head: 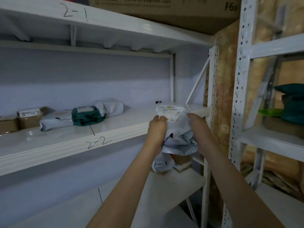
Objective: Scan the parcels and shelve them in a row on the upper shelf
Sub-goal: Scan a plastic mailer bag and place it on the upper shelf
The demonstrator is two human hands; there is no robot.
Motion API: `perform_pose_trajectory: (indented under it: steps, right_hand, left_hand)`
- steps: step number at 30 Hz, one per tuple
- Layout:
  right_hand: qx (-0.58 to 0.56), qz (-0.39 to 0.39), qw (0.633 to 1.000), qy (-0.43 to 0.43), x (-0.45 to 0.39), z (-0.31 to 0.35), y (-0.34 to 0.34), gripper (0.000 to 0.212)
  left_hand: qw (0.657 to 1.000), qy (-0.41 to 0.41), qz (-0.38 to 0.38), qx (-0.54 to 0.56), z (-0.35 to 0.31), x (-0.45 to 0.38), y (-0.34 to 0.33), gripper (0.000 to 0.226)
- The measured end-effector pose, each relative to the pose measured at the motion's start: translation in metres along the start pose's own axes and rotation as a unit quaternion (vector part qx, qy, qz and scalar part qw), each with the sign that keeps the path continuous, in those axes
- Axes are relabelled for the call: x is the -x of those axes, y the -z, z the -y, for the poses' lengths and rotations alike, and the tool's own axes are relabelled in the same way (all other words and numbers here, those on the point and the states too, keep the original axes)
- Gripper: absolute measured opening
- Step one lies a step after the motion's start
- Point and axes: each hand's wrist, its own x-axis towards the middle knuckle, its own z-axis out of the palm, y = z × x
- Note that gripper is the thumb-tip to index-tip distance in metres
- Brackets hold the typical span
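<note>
I hold a pale grey plastic mailer parcel [178, 129] with a white label at its top, in front of the right end of the white shelf marked "2-2" [115, 134]. My left hand [157, 130] grips its left edge and my right hand [199, 129] grips its right edge. Further left on that shelf lie a row of parcels: a grey mailer [109, 106], a dark green mailer [87, 116], another grey mailer [54, 123] and a brown box [29, 118]. No scanner is in view.
The shelf marked "2-1" [107, 23] runs overhead with a cardboard box [164, 7] on top. On the lower shelf lie a grey mailer [162, 163] and a taped brown box [181, 162]. A second white rack [236, 96] at right holds teal bundles [291, 102].
</note>
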Motion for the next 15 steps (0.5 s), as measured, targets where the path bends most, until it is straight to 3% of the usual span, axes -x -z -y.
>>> perform_pose_trajectory:
  steps: [7,12,15]
  right_hand:
    - [0.015,0.031,0.999,0.030,-0.076,0.011,-0.039,0.038]
    - [0.025,0.063,0.997,0.030,-0.138,0.012,-0.077,0.027]
    - [0.030,0.094,0.994,0.038,-0.181,0.010,-0.103,0.058]
  left_hand:
    - [0.997,-0.043,-0.049,-0.031,0.002,-0.098,0.005,0.046]
    - [0.992,-0.013,-0.114,-0.055,0.011,-0.178,0.025,0.051]
    - [0.991,-0.027,-0.111,-0.065,-0.004,-0.191,0.032,0.059]
